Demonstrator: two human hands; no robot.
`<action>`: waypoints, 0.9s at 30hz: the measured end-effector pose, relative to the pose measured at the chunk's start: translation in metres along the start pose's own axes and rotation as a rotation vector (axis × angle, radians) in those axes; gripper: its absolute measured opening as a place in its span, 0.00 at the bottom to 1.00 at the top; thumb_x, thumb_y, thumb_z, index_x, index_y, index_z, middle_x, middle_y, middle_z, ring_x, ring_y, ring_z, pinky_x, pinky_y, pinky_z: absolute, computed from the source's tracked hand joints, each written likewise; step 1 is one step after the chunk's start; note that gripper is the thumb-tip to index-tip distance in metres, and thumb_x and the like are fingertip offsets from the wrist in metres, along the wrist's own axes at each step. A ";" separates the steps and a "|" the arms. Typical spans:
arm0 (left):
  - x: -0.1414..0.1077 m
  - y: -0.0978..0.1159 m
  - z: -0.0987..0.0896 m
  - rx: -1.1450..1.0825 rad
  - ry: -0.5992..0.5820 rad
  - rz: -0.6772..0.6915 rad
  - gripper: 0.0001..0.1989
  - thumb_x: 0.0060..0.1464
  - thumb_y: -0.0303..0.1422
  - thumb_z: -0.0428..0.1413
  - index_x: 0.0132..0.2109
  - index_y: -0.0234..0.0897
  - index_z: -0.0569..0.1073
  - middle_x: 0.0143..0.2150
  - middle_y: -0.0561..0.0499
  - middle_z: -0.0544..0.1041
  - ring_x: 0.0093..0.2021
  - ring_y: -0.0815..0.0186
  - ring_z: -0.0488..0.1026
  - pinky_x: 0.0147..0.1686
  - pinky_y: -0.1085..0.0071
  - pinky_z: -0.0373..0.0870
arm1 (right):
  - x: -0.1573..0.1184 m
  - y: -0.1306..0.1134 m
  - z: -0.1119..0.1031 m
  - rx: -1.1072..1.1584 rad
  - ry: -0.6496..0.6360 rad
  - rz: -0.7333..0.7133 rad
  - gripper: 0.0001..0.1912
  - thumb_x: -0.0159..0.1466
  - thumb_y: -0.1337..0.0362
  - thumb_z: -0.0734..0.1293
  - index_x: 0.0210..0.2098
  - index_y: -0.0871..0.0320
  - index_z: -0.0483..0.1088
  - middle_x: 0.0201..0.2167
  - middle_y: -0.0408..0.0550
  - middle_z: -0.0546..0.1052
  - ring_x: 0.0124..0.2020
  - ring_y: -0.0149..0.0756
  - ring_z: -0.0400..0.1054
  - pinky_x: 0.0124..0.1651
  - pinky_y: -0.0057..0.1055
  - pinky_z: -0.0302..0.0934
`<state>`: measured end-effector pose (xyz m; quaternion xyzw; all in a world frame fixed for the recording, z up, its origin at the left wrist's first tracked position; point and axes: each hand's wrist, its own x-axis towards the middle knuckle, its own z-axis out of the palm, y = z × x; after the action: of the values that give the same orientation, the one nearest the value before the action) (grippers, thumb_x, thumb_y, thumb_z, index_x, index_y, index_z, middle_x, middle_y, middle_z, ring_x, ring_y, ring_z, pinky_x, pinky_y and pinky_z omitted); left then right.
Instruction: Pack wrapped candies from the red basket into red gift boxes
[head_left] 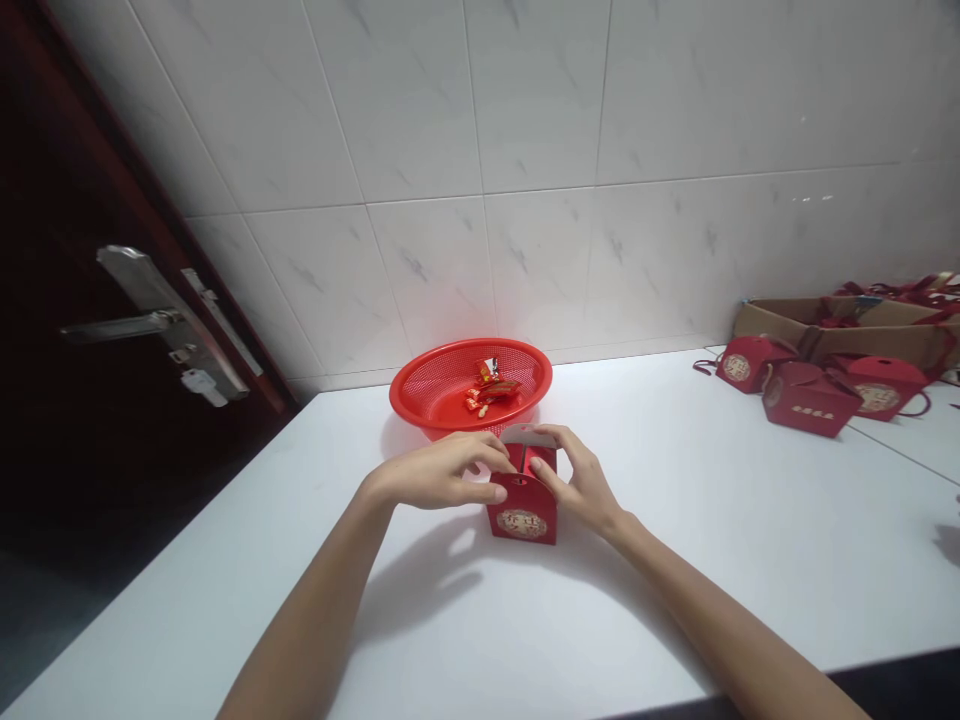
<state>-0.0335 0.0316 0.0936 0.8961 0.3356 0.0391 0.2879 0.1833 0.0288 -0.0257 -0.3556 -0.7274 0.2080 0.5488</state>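
Observation:
A red paper gift box with a round gold emblem stands upright on the white table, its top flaps partly folded. My left hand grips its left side, thumb on the front flap and fingers over the top. From the right, my right hand holds the box, with the thumb on a top flap and the fingers at the back panel. Just behind the box sits a red plastic basket with several wrapped candies inside. What is inside the box is hidden.
Several closed red gift boxes stand at the right, before a cardboard carton holding more red items. A tiled wall runs along the back of the table. A dark door with a metal handle is at the left.

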 end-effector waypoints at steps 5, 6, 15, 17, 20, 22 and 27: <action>0.002 -0.005 0.000 -0.028 0.013 -0.072 0.12 0.60 0.41 0.55 0.40 0.38 0.79 0.46 0.46 0.76 0.45 0.60 0.74 0.44 0.67 0.71 | 0.001 0.000 -0.002 0.069 0.000 0.036 0.20 0.65 0.61 0.68 0.56 0.51 0.65 0.52 0.52 0.77 0.53 0.44 0.73 0.56 0.44 0.68; 0.003 -0.007 0.001 -0.044 0.017 -0.079 0.12 0.60 0.41 0.55 0.39 0.38 0.78 0.46 0.46 0.76 0.45 0.60 0.75 0.43 0.67 0.71 | 0.002 0.000 -0.002 0.095 -0.004 0.048 0.21 0.64 0.61 0.68 0.57 0.51 0.65 0.52 0.51 0.77 0.54 0.44 0.72 0.57 0.44 0.68; 0.010 -0.019 0.006 -0.021 0.098 -0.188 0.14 0.57 0.45 0.55 0.35 0.38 0.72 0.43 0.47 0.75 0.43 0.58 0.74 0.40 0.66 0.71 | 0.003 -0.002 -0.005 0.161 -0.013 0.081 0.09 0.66 0.56 0.68 0.42 0.53 0.76 0.43 0.50 0.80 0.46 0.42 0.74 0.51 0.40 0.68; 0.011 -0.019 0.006 0.007 0.095 -0.203 0.14 0.56 0.45 0.54 0.33 0.38 0.71 0.40 0.47 0.75 0.41 0.59 0.73 0.37 0.67 0.69 | 0.003 -0.002 -0.005 0.155 -0.021 0.074 0.10 0.67 0.55 0.67 0.39 0.53 0.77 0.43 0.51 0.80 0.45 0.42 0.74 0.49 0.40 0.69; 0.013 -0.020 0.007 0.004 0.068 -0.241 0.13 0.57 0.43 0.54 0.32 0.38 0.70 0.36 0.48 0.76 0.38 0.59 0.72 0.34 0.68 0.66 | 0.002 -0.003 -0.005 0.107 -0.037 0.060 0.11 0.67 0.54 0.67 0.35 0.53 0.76 0.43 0.52 0.80 0.46 0.43 0.74 0.50 0.42 0.68; 0.015 -0.021 0.008 -0.022 0.048 -0.269 0.13 0.57 0.43 0.53 0.32 0.38 0.70 0.35 0.49 0.77 0.37 0.60 0.72 0.33 0.68 0.65 | 0.001 -0.004 -0.005 0.057 -0.054 0.037 0.10 0.66 0.55 0.68 0.34 0.52 0.76 0.44 0.52 0.80 0.47 0.45 0.74 0.51 0.43 0.68; 0.015 -0.020 0.009 -0.086 0.046 -0.359 0.10 0.55 0.40 0.56 0.33 0.39 0.68 0.35 0.51 0.77 0.37 0.61 0.72 0.32 0.69 0.64 | 0.001 -0.003 -0.005 -0.023 -0.109 -0.005 0.05 0.63 0.58 0.71 0.36 0.52 0.75 0.45 0.52 0.79 0.50 0.46 0.73 0.53 0.44 0.67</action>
<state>-0.0312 0.0490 0.0730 0.8076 0.4946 0.0219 0.3205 0.1866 0.0267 -0.0213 -0.3482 -0.7594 0.2172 0.5048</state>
